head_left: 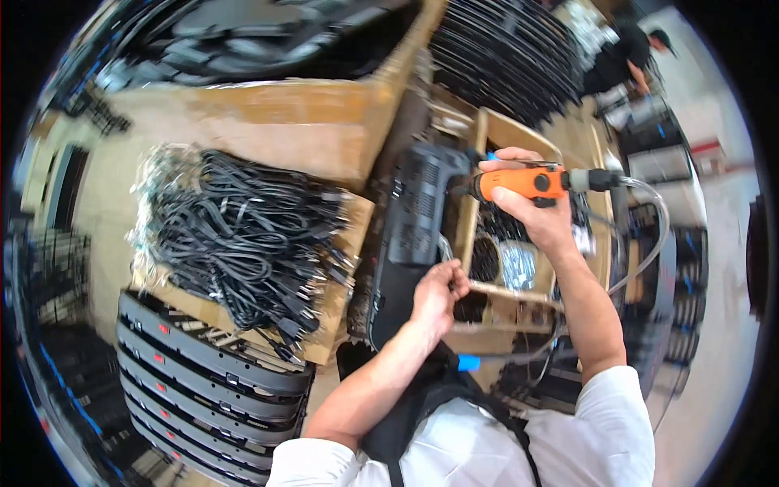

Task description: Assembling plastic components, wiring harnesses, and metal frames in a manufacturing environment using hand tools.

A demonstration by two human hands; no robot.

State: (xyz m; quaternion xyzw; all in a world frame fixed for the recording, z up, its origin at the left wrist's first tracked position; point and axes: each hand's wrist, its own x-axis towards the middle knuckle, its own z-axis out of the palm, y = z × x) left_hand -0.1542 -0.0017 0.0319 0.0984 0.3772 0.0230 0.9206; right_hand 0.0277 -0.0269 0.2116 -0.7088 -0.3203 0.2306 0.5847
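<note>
My right hand is wrapped round an orange air screwdriver. A clear hose runs from the tool's right end. Its other end points left, toward a long black plastic housing with vent slots, which lies lengthwise in front of me. Whether the tip touches the housing is too blurred to tell. Beside the housing's right edge, my left hand is closed with its fingers curled together. What it pinches, if anything, is too small to make out.
A wooden box with compartments holds small parts and a clear plastic bag. Bundled black cables are heaped on cardboard at left, above stacked black panels. A large carton stands beyond. Another person is far right.
</note>
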